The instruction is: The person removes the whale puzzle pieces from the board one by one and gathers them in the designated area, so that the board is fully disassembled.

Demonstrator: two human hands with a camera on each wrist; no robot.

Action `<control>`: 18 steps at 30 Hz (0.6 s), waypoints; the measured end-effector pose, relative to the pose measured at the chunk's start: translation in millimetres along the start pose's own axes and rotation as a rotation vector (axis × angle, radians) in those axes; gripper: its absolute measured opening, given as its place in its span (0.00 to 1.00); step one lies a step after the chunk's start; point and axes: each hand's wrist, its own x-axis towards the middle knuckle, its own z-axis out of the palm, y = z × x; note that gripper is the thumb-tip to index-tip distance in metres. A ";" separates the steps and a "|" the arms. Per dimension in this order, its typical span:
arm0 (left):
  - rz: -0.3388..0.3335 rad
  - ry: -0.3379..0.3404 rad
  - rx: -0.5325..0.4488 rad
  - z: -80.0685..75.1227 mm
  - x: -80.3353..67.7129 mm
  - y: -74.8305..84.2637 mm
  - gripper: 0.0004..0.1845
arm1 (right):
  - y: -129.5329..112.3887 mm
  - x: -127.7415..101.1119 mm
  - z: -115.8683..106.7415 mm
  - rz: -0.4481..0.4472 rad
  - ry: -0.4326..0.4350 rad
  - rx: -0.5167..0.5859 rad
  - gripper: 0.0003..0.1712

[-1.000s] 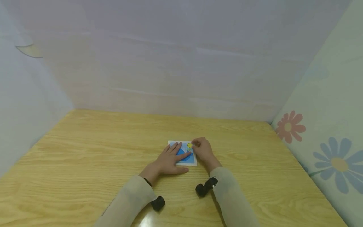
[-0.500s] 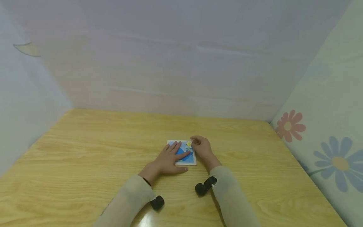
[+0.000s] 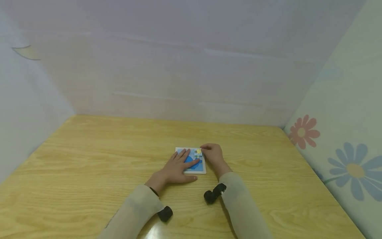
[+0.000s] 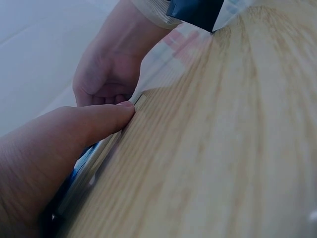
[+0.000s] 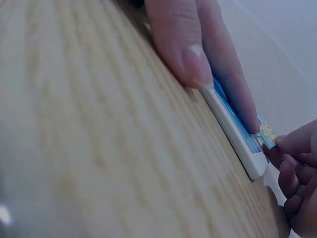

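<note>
Free tabletop [image 3: 98,166] left of left hand [image 3: 177,171] and right of right hand [image 3: 213,155]. Clear strip behind board [image 3: 196,172], up to pale back wall [image 3: 167,76]. Left hand, laid flat, blocks board from left. Right hand, grip on flower piece [image 3: 198,153], bars far right corner. Lane between sleeves [image 3: 246,209], narrowed by black wrist cameras [image 3: 165,214]. Flowered side wall [image 3: 334,116] bounds right.

The person wears pale-beige fabric sleeves [image 3: 132,212], with a thin black band [image 3: 154,191] and stubby black cylinder [image 3: 165,214] at the left cuff [image 3: 156,201], a two-lobed black device [image 3: 210,197] at the right.
</note>
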 end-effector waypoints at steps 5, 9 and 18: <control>-0.005 -0.002 -0.005 -1.9 -0.7 3.6 0.36 | -3.8 -0.3 -2.3 0.057 0.017 0.032 0.12; -0.006 -0.001 0.003 -3.5 -1.2 5.8 0.36 | -7.3 0.6 -6.0 0.080 0.022 0.063 0.13; -0.014 0.006 0.009 -4.1 -3.4 8.1 0.35 | -10.7 0.2 -22.2 0.167 -0.019 0.177 0.15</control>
